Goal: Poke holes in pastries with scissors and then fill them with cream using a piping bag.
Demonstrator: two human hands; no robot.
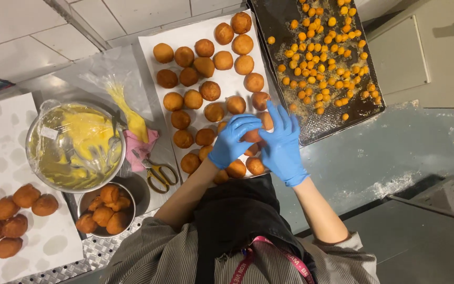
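Held thing: a round golden-brown fried ball (pixel 251 135) is sitting between the two hands, above the lower part of a white paper sheet (pixel 185 34), mostly covered by fingers.
Left hand: the left hand (pixel 232 140), in a blue glove, is curling over the ball from the left, its fingers clasping the ball's top.
Right hand: the right hand (pixel 282 143), also in a blue glove, is pressing its palm side against the ball from the right, fingers spread and pointing up; it is cupping rather than clenching.
Sheet: the white paper sheet is carrying many more golden-brown fried balls (pixel 209 90) in loose rows, some lying just beside and under the hands.
Right of the sheet: a dark baking tray (pixel 274 21) is holding many small orange fried pellets (pixel 321 58), its lower corner lying close to the right hand.
Left of the sheet: yellow-handled scissors (pixel 158 173) and a clear piping bag with yellow filling (pixel 127 110) are lying on the steel surface (pixel 395 152).
Further left: a metal bowl of yellow cream under plastic film (pixel 74 144) is standing above a smaller metal bowl of fried balls (pixel 106 210).
Far left: a second white sheet (pixel 1 137) is holding several darker fried balls (pixel 6 215).
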